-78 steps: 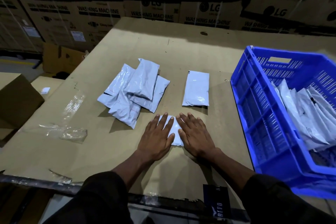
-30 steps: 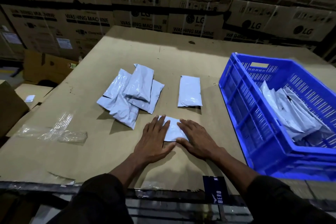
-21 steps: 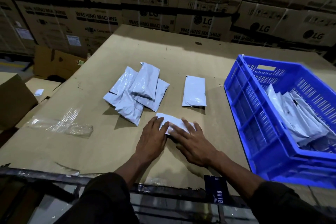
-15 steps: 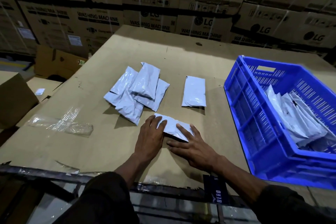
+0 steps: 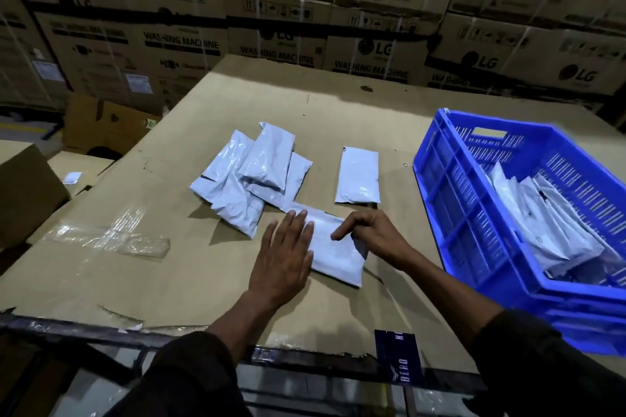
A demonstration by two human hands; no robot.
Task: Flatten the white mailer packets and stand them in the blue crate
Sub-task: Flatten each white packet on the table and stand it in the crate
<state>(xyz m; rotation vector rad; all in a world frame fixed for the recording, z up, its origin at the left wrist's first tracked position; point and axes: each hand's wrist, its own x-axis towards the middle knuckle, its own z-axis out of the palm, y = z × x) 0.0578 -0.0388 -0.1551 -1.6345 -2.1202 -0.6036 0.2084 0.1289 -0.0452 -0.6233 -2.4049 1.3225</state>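
Observation:
A white mailer packet lies at a slant on the cardboard-covered table in front of me. My left hand presses flat on its left part with straight fingers. My right hand grips the packet's right edge, fingers curled over the top and the edge lifted a little. A pile of several white packets lies behind to the left. One flattened packet lies alone behind my right hand. The blue crate stands at the right with several packets leaning inside.
Crumpled clear plastic film lies on the table's left part. Stacked washing machine cartons form a wall behind the table. Brown boxes stand off the left edge. A dark label hangs at the front edge.
The packet has turned from under both flat palms to a slant. My right hand went from pressing flat to curling round its right edge. My left hand slid onto its left part.

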